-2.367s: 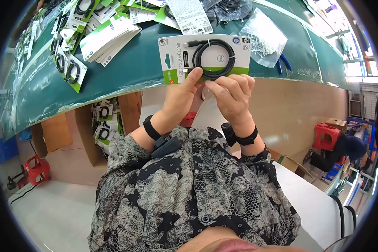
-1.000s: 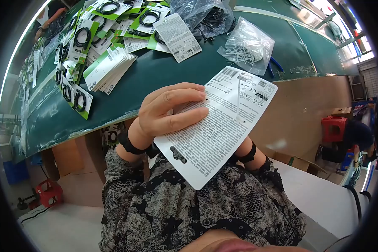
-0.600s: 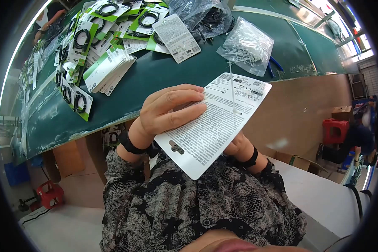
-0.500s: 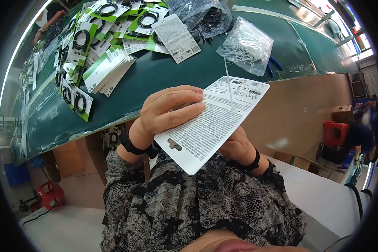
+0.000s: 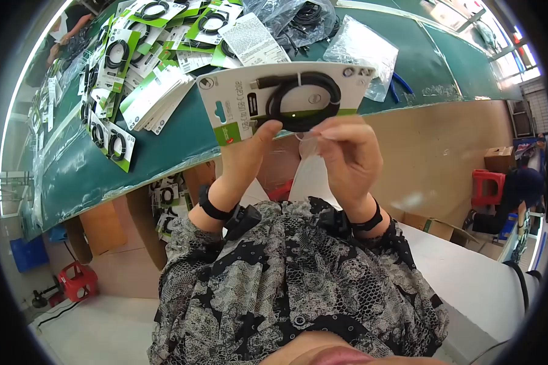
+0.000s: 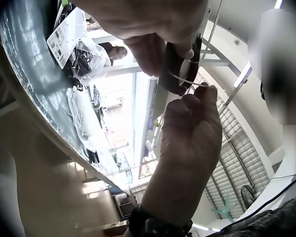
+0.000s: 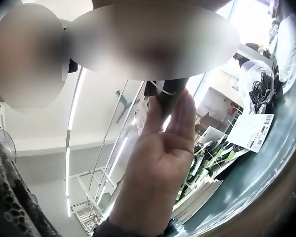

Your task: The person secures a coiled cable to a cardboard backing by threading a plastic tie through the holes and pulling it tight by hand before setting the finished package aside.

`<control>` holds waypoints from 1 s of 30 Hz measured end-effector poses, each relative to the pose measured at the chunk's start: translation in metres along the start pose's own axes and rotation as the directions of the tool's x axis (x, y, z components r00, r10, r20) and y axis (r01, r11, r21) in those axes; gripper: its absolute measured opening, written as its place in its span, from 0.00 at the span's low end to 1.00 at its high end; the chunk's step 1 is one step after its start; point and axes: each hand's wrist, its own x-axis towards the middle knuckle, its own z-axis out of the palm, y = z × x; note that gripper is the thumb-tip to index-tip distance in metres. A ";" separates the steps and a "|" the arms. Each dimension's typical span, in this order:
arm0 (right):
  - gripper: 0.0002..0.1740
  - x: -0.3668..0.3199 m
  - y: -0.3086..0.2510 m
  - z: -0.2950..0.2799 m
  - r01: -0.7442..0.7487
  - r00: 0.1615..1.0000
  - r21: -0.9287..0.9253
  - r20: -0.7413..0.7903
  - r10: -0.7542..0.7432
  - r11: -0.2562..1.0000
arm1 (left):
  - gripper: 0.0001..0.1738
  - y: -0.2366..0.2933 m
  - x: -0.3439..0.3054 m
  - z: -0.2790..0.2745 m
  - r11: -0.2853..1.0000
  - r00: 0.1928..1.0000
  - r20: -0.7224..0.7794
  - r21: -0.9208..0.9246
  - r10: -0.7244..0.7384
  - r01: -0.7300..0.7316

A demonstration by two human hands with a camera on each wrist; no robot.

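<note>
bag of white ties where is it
Head view: the bag lies upper right on the green table, behind the held cable card, beside a blue-handled tool.

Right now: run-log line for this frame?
left hand: grips cable card | right hand: pinches thin tie at card's lower edge | green table: card stack

Ref: green table (image 5: 182, 134). In front of it: 1 cable card (image 5: 283, 97), 1 white tie (image 6: 185, 81), 2 hands – left hand (image 5: 249, 152), right hand (image 5: 347, 152). On it: 1 stack of cards (image 5: 155, 97), 1 card (image 5: 252, 39) back-up, 2 plastic bags (image 5: 362, 45), 1 blue tool (image 5: 397, 85), approx. a dozen+ packed cables (image 5: 112, 143), no exact count poss. Near it, on floor: 2 red stools (image 5: 484, 182).
</note>
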 end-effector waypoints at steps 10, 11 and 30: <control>0.08 0.013 -0.003 0.011 -0.200 0.979 -0.212 -0.080 0.187 0.957 | 0.22 -0.001 0.001 0.017 0.778 0.958 -0.082 -0.604 -0.276 0.173; 0.08 0.014 -0.004 0.010 -0.202 0.979 -0.213 -0.079 0.189 0.956 | 0.22 -0.005 0.000 0.016 0.777 0.957 -0.082 -0.606 -0.278 0.174; 0.08 0.015 -0.009 0.018 -0.073 0.992 -0.609 0.038 0.121 0.790 | 0.22 -0.009 -0.003 0.002 0.968 0.987 -0.079 -0.197 0.139 -0.152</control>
